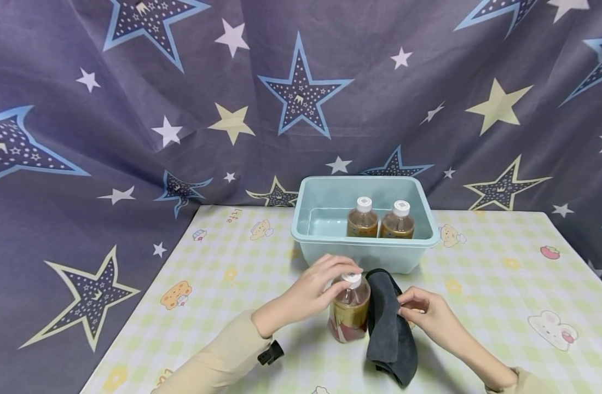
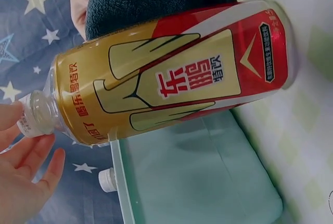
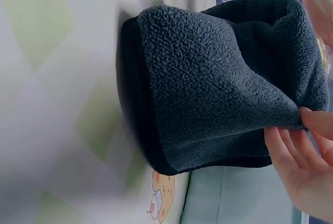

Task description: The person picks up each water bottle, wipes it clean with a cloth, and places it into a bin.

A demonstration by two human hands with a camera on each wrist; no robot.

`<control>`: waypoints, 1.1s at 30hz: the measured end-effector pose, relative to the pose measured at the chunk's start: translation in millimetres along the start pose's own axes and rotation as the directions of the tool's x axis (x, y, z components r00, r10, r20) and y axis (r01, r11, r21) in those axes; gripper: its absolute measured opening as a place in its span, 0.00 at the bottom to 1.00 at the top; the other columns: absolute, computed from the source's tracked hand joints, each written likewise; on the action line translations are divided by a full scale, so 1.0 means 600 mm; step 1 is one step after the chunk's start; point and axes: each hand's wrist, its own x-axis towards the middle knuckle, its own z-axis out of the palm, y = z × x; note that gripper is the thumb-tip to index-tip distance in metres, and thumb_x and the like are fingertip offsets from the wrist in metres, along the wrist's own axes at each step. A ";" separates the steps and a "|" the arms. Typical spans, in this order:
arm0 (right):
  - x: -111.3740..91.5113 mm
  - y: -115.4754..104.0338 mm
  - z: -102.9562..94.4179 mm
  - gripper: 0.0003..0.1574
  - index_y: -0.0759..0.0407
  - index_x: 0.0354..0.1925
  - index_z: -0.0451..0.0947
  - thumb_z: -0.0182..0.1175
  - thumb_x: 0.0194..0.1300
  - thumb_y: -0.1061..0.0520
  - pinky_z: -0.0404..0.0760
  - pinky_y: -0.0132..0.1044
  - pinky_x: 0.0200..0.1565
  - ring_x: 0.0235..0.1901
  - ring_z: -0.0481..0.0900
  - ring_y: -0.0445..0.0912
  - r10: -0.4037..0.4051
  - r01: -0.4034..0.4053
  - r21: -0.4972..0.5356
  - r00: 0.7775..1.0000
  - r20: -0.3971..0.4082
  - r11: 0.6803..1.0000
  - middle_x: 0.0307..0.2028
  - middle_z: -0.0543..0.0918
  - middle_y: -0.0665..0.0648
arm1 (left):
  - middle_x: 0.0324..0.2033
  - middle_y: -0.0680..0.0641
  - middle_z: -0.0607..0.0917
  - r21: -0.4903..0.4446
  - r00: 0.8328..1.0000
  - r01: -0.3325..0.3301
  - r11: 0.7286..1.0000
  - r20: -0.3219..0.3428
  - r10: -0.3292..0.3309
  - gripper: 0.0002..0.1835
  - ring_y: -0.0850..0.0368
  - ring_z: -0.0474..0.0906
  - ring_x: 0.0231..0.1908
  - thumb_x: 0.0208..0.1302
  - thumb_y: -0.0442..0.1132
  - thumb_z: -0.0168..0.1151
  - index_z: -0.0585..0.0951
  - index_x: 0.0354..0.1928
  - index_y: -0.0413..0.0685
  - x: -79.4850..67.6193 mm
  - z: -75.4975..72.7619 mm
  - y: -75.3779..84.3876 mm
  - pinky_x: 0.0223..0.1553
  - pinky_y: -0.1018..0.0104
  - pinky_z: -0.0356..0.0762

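My left hand (image 1: 312,291) grips the white cap of a drink bottle (image 1: 350,316) from above. The bottle is roughly upright, with a gold and red label (image 2: 171,78) facing the left wrist camera. Beside it, my right hand (image 1: 431,314) pinches the edge of a folded dark grey cloth (image 1: 383,323) between thumb and fingers. That fleecy cloth (image 3: 203,78) hangs against the bottle's right side. In the right wrist view the cloth hides most of the bottle.
Behind the hands stands a light blue plastic bin (image 1: 365,249). Inside its right half are two similar bottles with white caps (image 1: 364,204). A checked tablecloth (image 1: 252,257) with cartoon prints covers the table, and a star-patterned curtain (image 1: 192,98) hangs behind.
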 end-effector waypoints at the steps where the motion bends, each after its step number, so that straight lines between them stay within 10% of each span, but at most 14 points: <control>1: 0.000 0.000 0.001 0.06 0.68 0.32 0.75 0.58 0.52 0.72 0.78 0.35 0.22 0.29 0.77 0.35 0.000 0.000 -0.001 1.000 0.000 1.000 0.29 0.78 0.48 | 0.49 0.50 0.75 0.005 1.000 -0.003 1.000 0.007 0.003 0.13 0.61 0.67 0.48 0.63 0.35 0.51 0.75 0.49 0.45 0.000 0.000 0.000 0.50 0.70 0.67; 23: 0.006 -0.013 0.003 0.05 0.67 0.32 0.75 0.58 0.53 0.70 0.79 0.35 0.23 0.30 0.78 0.35 -0.021 0.021 -0.009 1.000 0.018 1.000 0.30 0.80 0.56 | 0.54 0.47 0.72 -0.062 0.998 -0.032 0.998 0.045 0.035 0.14 0.59 0.65 0.55 0.65 0.34 0.48 0.74 0.51 0.44 0.000 0.001 -0.007 0.58 0.67 0.62; 33: 0.012 -0.033 0.000 0.06 0.65 0.33 0.77 0.59 0.53 0.68 0.75 0.32 0.19 0.28 0.77 0.34 -0.029 0.024 -0.079 0.998 -0.064 0.997 0.32 0.81 0.59 | 0.47 0.49 0.75 -0.112 0.997 -0.004 0.994 -0.076 -0.004 0.14 0.59 0.71 0.50 0.58 0.33 0.56 0.76 0.47 0.46 -0.002 0.008 -0.010 0.52 0.69 0.69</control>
